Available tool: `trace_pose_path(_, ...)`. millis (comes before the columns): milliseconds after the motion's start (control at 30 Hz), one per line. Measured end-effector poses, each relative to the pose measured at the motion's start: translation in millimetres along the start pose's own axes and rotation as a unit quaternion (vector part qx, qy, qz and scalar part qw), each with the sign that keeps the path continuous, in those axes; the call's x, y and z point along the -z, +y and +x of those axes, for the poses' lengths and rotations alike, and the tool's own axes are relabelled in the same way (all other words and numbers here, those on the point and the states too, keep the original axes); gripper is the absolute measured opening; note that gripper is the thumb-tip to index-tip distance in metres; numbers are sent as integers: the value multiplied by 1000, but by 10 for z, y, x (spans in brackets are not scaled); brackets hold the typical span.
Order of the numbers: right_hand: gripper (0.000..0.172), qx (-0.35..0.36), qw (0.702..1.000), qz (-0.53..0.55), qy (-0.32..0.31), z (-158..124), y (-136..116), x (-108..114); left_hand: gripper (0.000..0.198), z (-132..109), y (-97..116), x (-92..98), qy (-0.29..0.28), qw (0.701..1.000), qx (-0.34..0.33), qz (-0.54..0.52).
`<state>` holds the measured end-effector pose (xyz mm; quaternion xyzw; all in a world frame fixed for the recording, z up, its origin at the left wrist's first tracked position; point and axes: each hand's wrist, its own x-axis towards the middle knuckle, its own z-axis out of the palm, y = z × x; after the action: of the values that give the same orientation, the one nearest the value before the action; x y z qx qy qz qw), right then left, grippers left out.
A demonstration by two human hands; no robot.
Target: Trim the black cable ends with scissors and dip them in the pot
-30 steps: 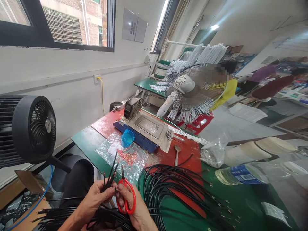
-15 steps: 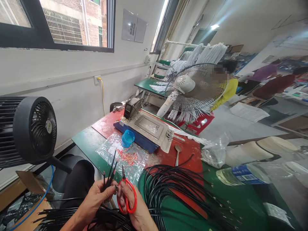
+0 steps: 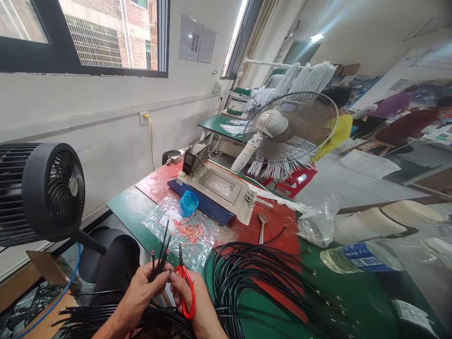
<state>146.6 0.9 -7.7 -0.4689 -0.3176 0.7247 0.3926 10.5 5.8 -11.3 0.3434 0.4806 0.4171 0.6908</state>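
Left hand: the left hand [image 3: 141, 294] is closed in a pinch on a few black cable ends [image 3: 160, 252], which stand up fanned above the fingers.
Right hand: the right hand [image 3: 197, 306] is curled through the handles of the red scissors [image 3: 185, 292], blades pointing up and nearly shut, just beside the cable ends.
Where the cables lie: more of them trail over the lap [image 3: 106, 315], and a big black coil [image 3: 254, 278] sits on the green worktop [image 3: 130, 207].
Step in hand: by the look of it, lining up tips against the blades for trimming.
Next move calls for: one tip isolated and held steady, with the blades opened around it.
Nearby: a plastic bag with red bits [image 3: 187, 230], a blue cup [image 3: 188, 203], and a black fan [image 3: 52, 190].
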Motion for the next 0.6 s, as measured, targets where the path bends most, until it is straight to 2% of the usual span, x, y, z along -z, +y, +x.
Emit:
trace_pose_path(300, 51, 1, 999, -40, 21, 30, 40, -4, 31, 2, 44, -15, -33, 999, -9, 19)
trace_pose_path(600, 50, 14, 1000, 10, 1, 7, 51, 18, 31, -4, 48, -17, -33, 999, -2, 0)
